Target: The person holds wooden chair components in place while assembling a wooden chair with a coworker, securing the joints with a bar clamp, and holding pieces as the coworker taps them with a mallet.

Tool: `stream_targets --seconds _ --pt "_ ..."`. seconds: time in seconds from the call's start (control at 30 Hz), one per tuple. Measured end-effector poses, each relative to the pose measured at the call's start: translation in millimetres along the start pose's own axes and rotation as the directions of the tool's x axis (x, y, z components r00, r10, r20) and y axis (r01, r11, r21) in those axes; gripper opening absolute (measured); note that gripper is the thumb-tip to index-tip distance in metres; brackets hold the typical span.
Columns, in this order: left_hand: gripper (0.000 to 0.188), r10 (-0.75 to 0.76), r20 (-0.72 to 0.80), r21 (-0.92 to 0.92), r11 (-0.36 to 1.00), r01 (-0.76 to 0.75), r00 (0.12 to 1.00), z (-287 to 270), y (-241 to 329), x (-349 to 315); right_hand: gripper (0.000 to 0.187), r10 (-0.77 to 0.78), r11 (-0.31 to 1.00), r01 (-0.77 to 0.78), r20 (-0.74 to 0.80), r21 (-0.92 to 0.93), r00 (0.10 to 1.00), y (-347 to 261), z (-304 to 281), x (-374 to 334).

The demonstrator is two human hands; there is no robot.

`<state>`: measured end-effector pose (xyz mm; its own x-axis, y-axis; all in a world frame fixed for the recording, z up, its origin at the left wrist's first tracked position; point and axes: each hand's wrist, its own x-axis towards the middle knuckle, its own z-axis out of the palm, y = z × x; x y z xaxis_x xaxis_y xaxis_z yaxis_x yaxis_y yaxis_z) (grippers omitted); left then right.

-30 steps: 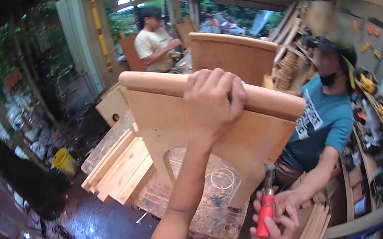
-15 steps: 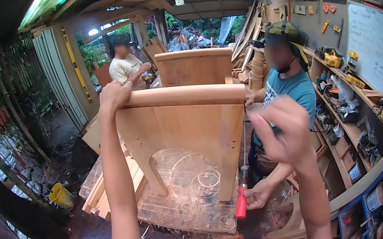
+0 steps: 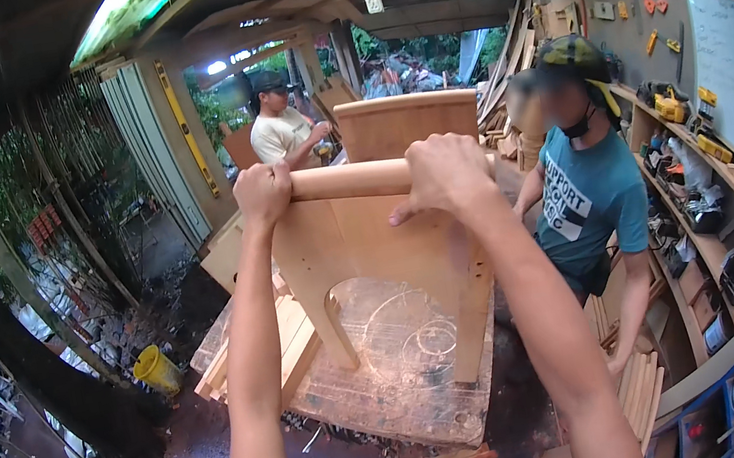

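Note:
A pale wooden furniture piece (image 3: 359, 240) with a rounded top rail (image 3: 349, 180), a flat panel and two legs stands upright on a worn work table (image 3: 359, 415). My left hand (image 3: 264, 194) is closed over the left end of the rail. Toward its right end, my right hand (image 3: 450, 171) grips the same rail from above, with the thumb down against the panel. Beyond it stands a second wooden piece (image 3: 408, 125) of like shape.
To the right, a co-worker (image 3: 586, 173) in a teal shirt reaches down toward wood strips (image 3: 642, 392). Another person (image 3: 282, 127) stands behind the work. Boards (image 3: 293, 338) lie at the table's left, with a yellow bucket (image 3: 157, 369) beyond. Tool shelves (image 3: 679, 235) line the right.
My right hand has come from the air onto the rail; the left still holds it. The co-worker's hand and the red-handled clamp have gone from the right leg; that co-worker now bends down rightward.

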<state>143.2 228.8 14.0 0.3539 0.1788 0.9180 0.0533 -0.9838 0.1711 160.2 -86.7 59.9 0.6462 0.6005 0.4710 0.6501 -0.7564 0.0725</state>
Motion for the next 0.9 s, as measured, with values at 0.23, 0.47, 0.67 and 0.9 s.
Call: stream_targets --seconds 0.23,0.47,0.67,0.9 --pt "0.054 0.018 0.315 -0.043 0.999 -0.005 0.949 -33 -11 19 0.080 0.088 0.994 -0.093 -0.087 -0.060 0.992 -16 -1 -7" --pt "0.054 0.119 0.099 -0.484 0.874 -0.056 0.988 -9 -61 -5 0.072 0.234 0.956 -0.286 -0.434 -0.058 0.870 -38 30 -12" --pt "0.040 -0.001 -0.119 -0.692 0.717 -0.082 0.993 16 -44 -12 0.075 0.096 0.970 -0.221 -0.667 -0.105 0.739 -29 43 -6" --pt "0.040 0.014 -0.076 -0.679 0.732 -0.062 0.997 5 -46 -14 0.079 0.039 0.970 -0.202 -0.734 -0.135 0.678 -19 64 6"
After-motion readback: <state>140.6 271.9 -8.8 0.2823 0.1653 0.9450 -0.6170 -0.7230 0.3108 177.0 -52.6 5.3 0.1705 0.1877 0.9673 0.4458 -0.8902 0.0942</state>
